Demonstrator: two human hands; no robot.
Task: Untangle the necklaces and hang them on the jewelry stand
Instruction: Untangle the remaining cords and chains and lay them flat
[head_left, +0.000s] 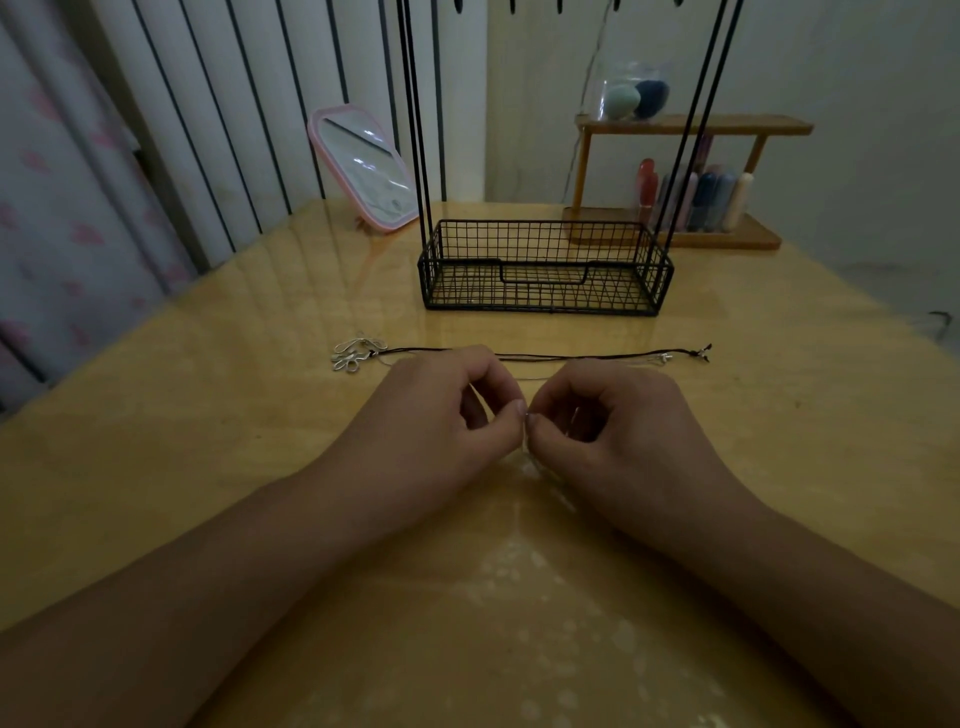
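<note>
Two hands pinch one fine chain at the knot

Both hands meet fingertip to fingertip low over the bench. The left hand and right hand each have fingers curled, thumb and forefinger pinching a thin silver chain between them. Holding it so close on either side seems meant to give slack at the tangle, so a loop can be teased apart rather than pulled tight. How the chain is knotted there is too fine to tell.

Just beyond the knuckles, the dark cord necklace lies stretched straight across the bench, its silver flower pendant out past the left hand and its clasp end past the right. Laid out flat like that, its path is easy to follow. A pale strand runs alongside it toward the hands.

Farther ahead stands the jewelry stand, a black wire basket with tall rods; nothing visibly hangs on it, so hanging appears not yet begun.
</note>
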